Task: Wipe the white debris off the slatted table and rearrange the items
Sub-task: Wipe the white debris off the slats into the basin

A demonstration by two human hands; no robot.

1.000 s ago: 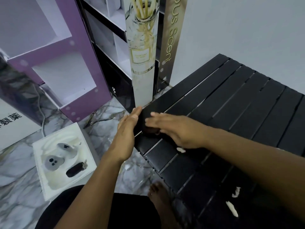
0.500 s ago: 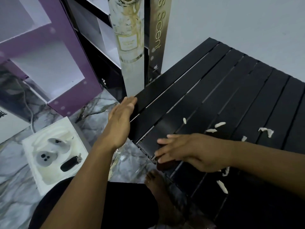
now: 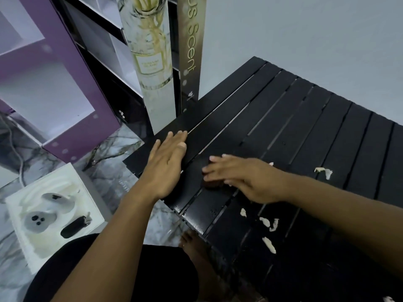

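Observation:
The black slatted table [image 3: 305, 118] fills the right of the head view. My left hand [image 3: 166, 164] lies flat and open on its near left corner, fingers together. My right hand [image 3: 244, 177] presses flat on a small dark wiping pad [image 3: 212, 183] just right of the left hand; only the pad's near edge shows under the fingers. White debris bits [image 3: 269, 223] lie on the slats nearer me, and another scrap [image 3: 323, 172] sits beyond my right forearm.
A tall scent display column [image 3: 152, 68] and purple shelf unit [image 3: 72, 90] stand left of the table. A white tray [image 3: 19, 214] with a dark key case [image 3: 75, 226] rests on the marble floor. My bare foot [image 3: 192, 243] is at the table's near edge.
My right hand slid with the pad down toward me, then back up to the left near the left hand. My left hand moved from the table's edge onto its corner.

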